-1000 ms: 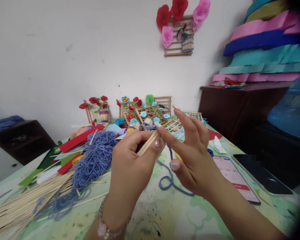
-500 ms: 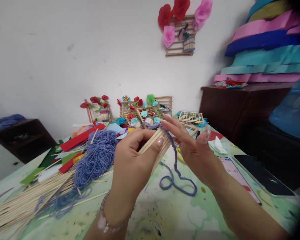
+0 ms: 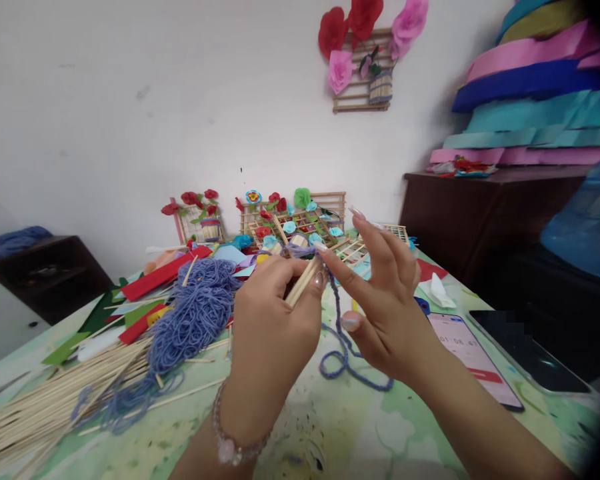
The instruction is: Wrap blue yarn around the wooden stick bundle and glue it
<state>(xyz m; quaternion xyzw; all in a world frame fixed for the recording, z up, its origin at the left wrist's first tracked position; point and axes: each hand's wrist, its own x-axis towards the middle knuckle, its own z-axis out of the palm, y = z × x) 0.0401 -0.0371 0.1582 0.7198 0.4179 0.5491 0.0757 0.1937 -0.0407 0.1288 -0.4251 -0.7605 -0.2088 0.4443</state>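
My left hand (image 3: 273, 320) grips a small bundle of wooden sticks (image 3: 304, 283) above the table, thumb pressed on them. A strand of blue-purple yarn (image 3: 341, 347) wraps the far end of the bundle and trails down into a loop on the table. My right hand (image 3: 383, 300) is raised just right of the bundle, index fingertip touching the yarn at the stick ends, other fingers spread. A large tangle of the same yarn (image 3: 195, 310) lies to the left.
A long pile of wooden sticks (image 3: 55, 403) lies at the front left. Felt strips (image 3: 155, 280) and stick frames with paper flowers (image 3: 290, 223) crowd the back. A phone (image 3: 473, 357) and a dark tablet (image 3: 525, 350) lie at the right. Dark cabinet (image 3: 480, 207) behind.
My right hand swung down and around the bundle with the yarn, then rose back up beside the stick ends. My left hand stayed in place, holding the sticks.
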